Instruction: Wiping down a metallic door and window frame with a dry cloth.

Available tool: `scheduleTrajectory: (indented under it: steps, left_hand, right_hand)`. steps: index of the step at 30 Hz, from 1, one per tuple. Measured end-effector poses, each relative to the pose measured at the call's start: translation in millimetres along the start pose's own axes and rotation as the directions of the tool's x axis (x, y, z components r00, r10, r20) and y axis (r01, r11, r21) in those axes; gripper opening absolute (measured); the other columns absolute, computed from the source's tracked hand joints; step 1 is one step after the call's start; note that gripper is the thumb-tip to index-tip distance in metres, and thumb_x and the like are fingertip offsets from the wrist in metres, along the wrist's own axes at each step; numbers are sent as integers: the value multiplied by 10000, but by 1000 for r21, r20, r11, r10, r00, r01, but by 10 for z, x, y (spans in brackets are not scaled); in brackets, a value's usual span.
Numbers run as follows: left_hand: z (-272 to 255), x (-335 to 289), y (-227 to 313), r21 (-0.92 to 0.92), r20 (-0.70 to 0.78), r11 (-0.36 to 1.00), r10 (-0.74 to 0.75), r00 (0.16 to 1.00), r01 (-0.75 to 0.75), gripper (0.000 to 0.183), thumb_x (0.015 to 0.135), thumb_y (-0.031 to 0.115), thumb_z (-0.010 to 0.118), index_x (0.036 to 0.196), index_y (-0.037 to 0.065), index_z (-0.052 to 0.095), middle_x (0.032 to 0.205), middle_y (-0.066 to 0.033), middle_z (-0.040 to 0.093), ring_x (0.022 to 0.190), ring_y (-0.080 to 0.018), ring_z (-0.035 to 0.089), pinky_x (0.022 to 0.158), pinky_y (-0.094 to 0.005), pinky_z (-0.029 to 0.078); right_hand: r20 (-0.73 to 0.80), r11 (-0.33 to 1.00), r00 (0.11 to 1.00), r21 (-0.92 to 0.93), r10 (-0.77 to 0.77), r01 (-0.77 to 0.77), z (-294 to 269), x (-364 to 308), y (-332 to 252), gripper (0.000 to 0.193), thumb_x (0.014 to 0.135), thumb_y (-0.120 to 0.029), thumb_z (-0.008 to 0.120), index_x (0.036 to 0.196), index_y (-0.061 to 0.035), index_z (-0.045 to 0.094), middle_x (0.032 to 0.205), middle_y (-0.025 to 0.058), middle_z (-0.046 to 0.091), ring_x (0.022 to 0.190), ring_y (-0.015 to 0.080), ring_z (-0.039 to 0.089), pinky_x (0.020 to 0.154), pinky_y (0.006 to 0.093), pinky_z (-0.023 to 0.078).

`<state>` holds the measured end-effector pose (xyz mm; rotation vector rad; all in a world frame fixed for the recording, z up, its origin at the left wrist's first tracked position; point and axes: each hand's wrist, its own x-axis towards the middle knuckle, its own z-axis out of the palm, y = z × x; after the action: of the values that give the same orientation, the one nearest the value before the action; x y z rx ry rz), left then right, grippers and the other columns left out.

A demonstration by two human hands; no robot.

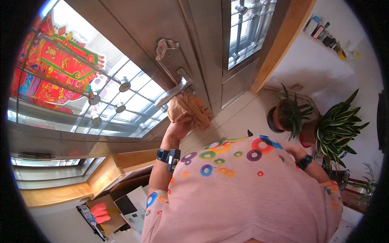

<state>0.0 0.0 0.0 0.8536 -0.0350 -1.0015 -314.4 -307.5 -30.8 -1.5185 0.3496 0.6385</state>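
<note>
Your cloth (199, 112) is in your left hand (179, 128), up against the lower end of the lever (173, 94) on the metal door (133, 22). It is tan-brown, thin-looking and bunched into loose folds. Judge it light, soft and limp: it should mould to whatever it presses on, holding no shape of its own, and it can hardly break. Take hold of it in the thick of the bunch, with a layer or 2 over your fingers; a pinch at 1 edge would probably let the rest droop or slide away. The lever looks smooth and stiff, so the cloth may well slip along it under light pressure.

Your left hand is curled into the cloth and grips it; the folds cover most of the fingers, so how tightly they bend is hard to tell. The cloth seems to touch the lever, though the exact contact is hidden beneath it. A dark band (163, 155) sits on that wrist.

Your right hand (289, 148) is low at your other side, partly hidden by your shirt (243, 194). You cannot tell from here how far its fingers spread or whether it has hold of anything. Beyond it, near the wall, stand 2 potted plants (339, 131) (292, 115), the closer things on that side.
</note>
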Motion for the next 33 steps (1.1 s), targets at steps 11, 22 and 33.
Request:
scheduleTrajectory:
  steps: [11, 22, 33]
  left_hand:
    - [555, 252, 28, 364, 377, 930, -88, 922, -60, 513, 747, -32, 572, 1243, 22, 450, 1196, -112, 529, 1111, -258, 517, 946, -363, 431]
    - [1067, -460, 1024, 856, 514, -358, 680, 523, -374, 362, 722, -68, 514, 1048, 56, 612, 969, -130, 623, 872, -288, 602, 740, -370, 498]
    - [853, 90, 1508, 550, 804, -815, 576, 146, 183, 336, 794, 99, 536, 1107, 200, 604, 1304, -39, 474, 1272, -231, 352, 1055, -403, 181]
  right_hand:
    - [-141, 566, 569, -442, -810, 696, 546, 1436, -1522, 641, 829, -88, 617, 1379, -98, 288, 1371, 115, 352, 1242, 224, 361, 956, 358, 400]
    - [-317, 197, -140, -820, -938, 536, -187, 736, -3675, 430, 819, -105, 609, 1230, -94, 482, 1203, 140, 526, 1112, 242, 515, 919, 332, 416]
    - [376, -362, -273, -927, -886, -102, 216, 1610, -4129, 522, 776, -295, 620, 1280, -296, 486, 1335, 208, 373, 1215, 426, 358, 983, 567, 274]
